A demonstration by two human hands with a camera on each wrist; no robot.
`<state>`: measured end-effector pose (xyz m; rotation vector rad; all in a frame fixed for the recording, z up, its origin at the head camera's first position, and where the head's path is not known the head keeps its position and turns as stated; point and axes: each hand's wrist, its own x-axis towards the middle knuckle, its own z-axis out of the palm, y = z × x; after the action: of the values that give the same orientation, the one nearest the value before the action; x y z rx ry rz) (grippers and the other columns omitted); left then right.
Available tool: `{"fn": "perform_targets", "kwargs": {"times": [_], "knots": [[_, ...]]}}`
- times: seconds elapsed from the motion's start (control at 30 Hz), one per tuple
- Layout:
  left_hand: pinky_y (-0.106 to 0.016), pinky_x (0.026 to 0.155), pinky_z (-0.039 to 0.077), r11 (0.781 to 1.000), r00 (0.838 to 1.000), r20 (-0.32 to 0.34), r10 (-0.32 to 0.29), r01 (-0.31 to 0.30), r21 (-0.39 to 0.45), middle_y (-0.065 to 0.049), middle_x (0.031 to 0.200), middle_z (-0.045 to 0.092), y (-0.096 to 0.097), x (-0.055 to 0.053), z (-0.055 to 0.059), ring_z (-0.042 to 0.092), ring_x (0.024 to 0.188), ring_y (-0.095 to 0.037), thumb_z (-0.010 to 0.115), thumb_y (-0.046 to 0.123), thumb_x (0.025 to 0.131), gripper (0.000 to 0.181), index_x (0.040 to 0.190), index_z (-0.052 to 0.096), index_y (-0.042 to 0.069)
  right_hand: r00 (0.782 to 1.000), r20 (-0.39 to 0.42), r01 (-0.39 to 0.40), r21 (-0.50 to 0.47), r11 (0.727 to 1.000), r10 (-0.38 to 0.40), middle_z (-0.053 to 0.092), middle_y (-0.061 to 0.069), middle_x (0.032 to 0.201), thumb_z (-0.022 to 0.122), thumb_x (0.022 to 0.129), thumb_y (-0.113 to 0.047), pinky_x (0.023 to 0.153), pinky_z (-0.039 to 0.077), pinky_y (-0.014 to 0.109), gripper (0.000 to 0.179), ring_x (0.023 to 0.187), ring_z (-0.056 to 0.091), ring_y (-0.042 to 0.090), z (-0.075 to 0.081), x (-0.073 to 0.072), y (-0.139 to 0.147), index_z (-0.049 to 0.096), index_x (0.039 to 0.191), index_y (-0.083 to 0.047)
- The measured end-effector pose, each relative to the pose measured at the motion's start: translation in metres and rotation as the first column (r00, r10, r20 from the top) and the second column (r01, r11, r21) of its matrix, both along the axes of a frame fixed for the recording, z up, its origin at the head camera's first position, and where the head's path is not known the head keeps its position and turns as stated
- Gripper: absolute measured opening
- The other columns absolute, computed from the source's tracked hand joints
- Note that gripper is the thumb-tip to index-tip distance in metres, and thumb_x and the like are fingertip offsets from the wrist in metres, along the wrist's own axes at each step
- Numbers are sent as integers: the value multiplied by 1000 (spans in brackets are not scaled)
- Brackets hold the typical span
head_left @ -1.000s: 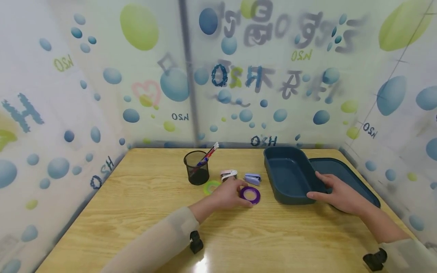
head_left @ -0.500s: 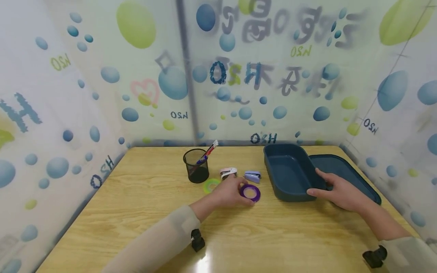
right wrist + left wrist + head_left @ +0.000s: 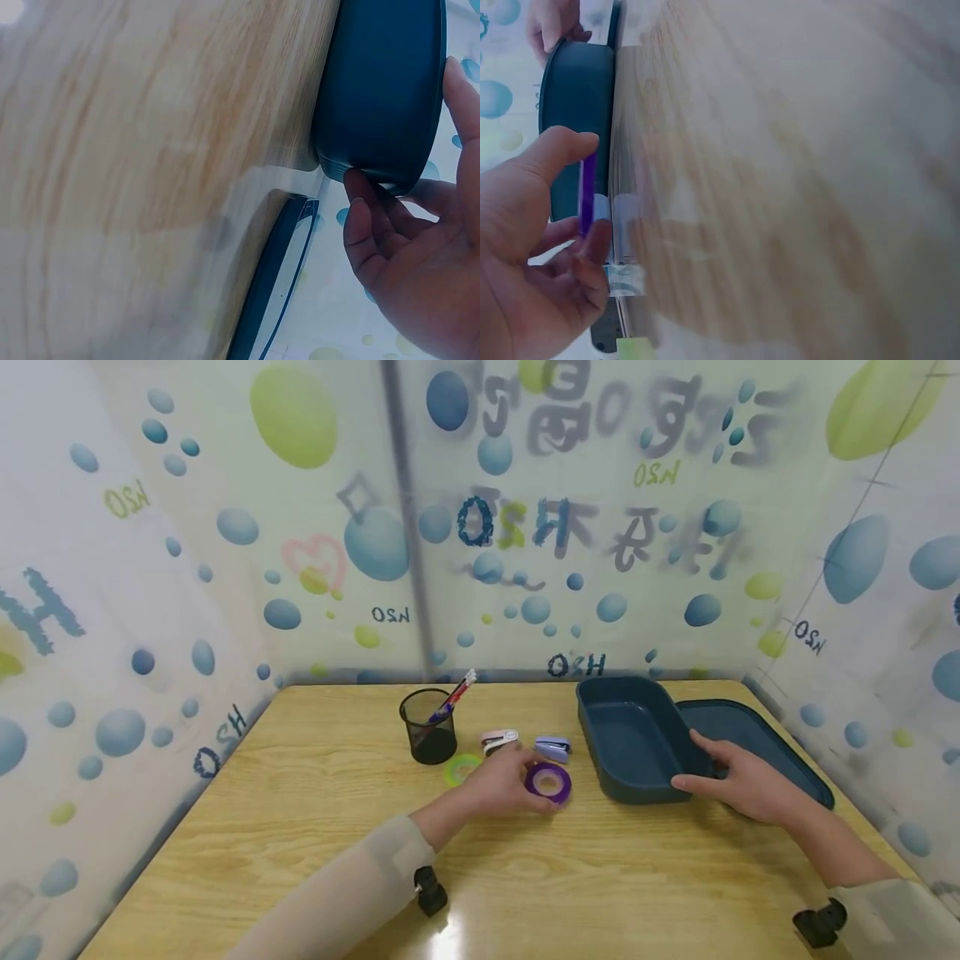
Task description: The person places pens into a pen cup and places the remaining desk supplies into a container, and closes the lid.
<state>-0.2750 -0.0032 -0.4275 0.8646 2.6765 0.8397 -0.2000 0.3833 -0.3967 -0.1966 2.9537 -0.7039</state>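
My left hand [image 3: 501, 783] pinches a roll of purple tape [image 3: 534, 783] between thumb and fingers. In the left wrist view the purple roll [image 3: 587, 191] appears edge-on, a little apart from the tabletop. With my right hand [image 3: 750, 781] I hold the near right corner of a deep dark-blue box [image 3: 637, 752]; the right wrist view has the thumb on the rim of the box [image 3: 382, 90] and fingers at its lower side. A green tape roll [image 3: 459, 769], a white stapler-like item [image 3: 498, 739] and a lilac stapler [image 3: 553, 747] lie around my left hand.
A black mesh pen cup [image 3: 431, 739] with several pens stands at the back left. To the right of the box lies a flat dark-blue lid [image 3: 750, 739], partly behind my right hand. Patterned curtains [image 3: 315, 635] enclose the wooden table [image 3: 315, 827].
The head view has shifted slightly. My left fingers have closed in on the purple tape roll, whose look has altered a little. My right hand keeps its place on the box.
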Motion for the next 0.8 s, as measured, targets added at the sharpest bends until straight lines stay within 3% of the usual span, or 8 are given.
{"fn": "perform_targets", "kwargs": {"times": [0.3, 0.5, 0.67, 0.8], "knots": [[-26, 89, 58, 984, 1000, 11, -11, 9, 176, -4, 127, 56, 4, 0, 9, 61, 98, -12, 94, 33, 86, 74, 150, 64, 11, 1000, 4, 13, -12, 1000, -13, 33, 46, 164, 73, 103, -57, 103, 50, 73, 105, 139, 49, 65, -2, 0, 0, 24, 171, 7], [-24, 88, 57, 964, 1000, 6, -15, 13, 264, -4, 128, 56, 18, -3, 20, 60, 102, -16, 93, 28, 86, 70, 148, 66, 11, 1000, -1, 14, -19, 1000, -14, 34, 46, 163, 73, 103, -56, 101, 51, 71, 105, 136, 52, 61, -2, 0, 1, 25, 170, 7], [-24, 83, 53, 956, 1000, -1, -22, 22, 294, -2, 124, 56, 35, -7, 27, 57, 107, -23, 93, 28, 86, 68, 147, 67, 13, 1000, -8, 13, -27, 1000, -13, 35, 46, 162, 74, 103, -55, 93, 53, 61, 104, 125, 57, 50, -2, 1, 1, 25, 171, 6], [-22, 80, 52, 960, 1000, -21, -10, 16, 280, -1, 122, 56, 49, -11, 29, 56, 107, -22, 94, 34, 87, 70, 148, 66, 14, 1000, -16, 14, -36, 999, -14, 35, 46, 162, 74, 102, -55, 94, 53, 62, 104, 124, 57, 49, -4, 1, 0, 25, 170, 6]]}}
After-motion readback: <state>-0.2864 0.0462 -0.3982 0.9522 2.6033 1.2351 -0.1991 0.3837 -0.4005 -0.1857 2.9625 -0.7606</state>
